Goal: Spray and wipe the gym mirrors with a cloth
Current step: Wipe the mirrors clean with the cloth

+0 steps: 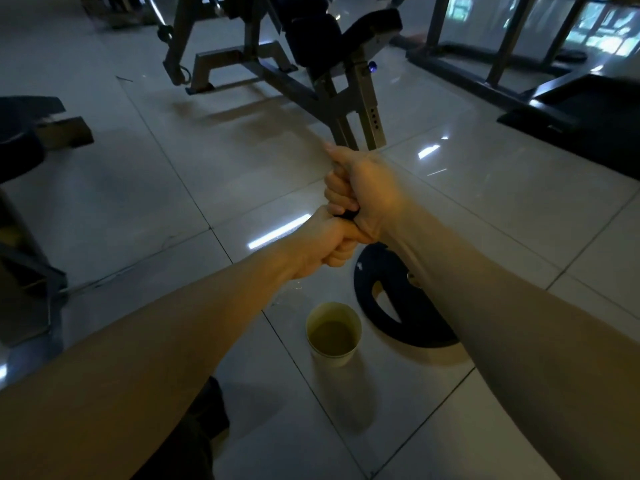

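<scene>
**Cloth** (348,215): dark wad, only a sliver showing, clasped between both fists above the paper cup (333,332).
**Left hand** (325,244): fingers curled tight round the near end.
**Right hand** (360,188): wrapped round the far end.
**Handling, judged:** soft, light, probably wet and slippery. Best gripped at opposite ends for wringing.
**Paper cup:** stands on the floor, holds murky liquid, would tip easily.
**Floor** (242,168): glossy pale tiles.
**Room:** dim gym, with a weight plate (388,306) beside the cup and an exercise machine (311,64) beyond.
</scene>
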Action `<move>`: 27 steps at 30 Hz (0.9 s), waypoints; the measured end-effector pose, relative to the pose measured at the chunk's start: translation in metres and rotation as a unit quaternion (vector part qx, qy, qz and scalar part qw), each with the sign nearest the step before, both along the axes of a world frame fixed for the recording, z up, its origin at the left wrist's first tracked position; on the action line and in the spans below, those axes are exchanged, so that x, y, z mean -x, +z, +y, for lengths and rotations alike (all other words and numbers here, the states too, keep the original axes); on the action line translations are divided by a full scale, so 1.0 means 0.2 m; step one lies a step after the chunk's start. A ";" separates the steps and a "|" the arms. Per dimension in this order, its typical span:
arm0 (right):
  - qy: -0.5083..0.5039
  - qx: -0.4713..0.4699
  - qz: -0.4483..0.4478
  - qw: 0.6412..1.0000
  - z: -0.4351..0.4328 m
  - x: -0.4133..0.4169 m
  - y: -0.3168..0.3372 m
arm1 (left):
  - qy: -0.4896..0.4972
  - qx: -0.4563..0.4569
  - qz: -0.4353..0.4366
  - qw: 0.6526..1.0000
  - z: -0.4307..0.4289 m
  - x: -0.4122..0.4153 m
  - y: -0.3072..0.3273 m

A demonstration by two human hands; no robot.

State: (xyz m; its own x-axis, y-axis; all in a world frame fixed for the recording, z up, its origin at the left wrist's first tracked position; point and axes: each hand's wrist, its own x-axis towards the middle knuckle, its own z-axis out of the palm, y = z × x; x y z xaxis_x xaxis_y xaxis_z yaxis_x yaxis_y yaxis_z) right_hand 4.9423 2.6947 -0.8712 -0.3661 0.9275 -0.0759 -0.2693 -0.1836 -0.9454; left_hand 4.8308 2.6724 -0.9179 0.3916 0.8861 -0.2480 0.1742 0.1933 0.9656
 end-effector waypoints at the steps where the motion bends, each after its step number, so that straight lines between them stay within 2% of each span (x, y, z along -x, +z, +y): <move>1: 0.002 0.003 -0.002 1.000 0.01 0.00 -0.01 | -0.003 0.004 -0.004 1.000 0.01 0.00 -0.01; 11: 0.060 0.018 -0.014 0.998 0.11 -0.01 -0.06 | -0.039 0.071 -0.032 0.996 0.06 0.03 -0.05; 14: 0.057 0.032 -0.031 0.997 0.12 -0.01 -0.08 | -0.046 0.076 -0.007 0.996 0.06 0.02 -0.07; 17: -0.004 0.050 -0.077 0.996 0.11 0.00 -0.12 | -0.023 0.042 0.121 0.991 0.05 -0.01 -0.06; 19: -0.065 0.054 -0.105 0.991 0.09 0.02 -0.15 | 0.028 -0.001 0.224 0.974 0.02 -0.02 -0.06; 22: -0.199 0.035 -0.143 0.969 0.07 0.06 -0.18 | 0.134 -0.171 0.330 0.918 -0.05 -0.03 -0.07; 24: -0.277 0.024 -0.136 0.951 0.03 0.08 -0.17 | 0.171 -0.243 0.343 0.891 -0.11 -0.04 -0.07; 27: -0.354 0.042 -0.050 0.933 -0.04 0.11 -0.12 | 0.188 -0.246 0.283 0.908 -0.17 -0.08 -0.08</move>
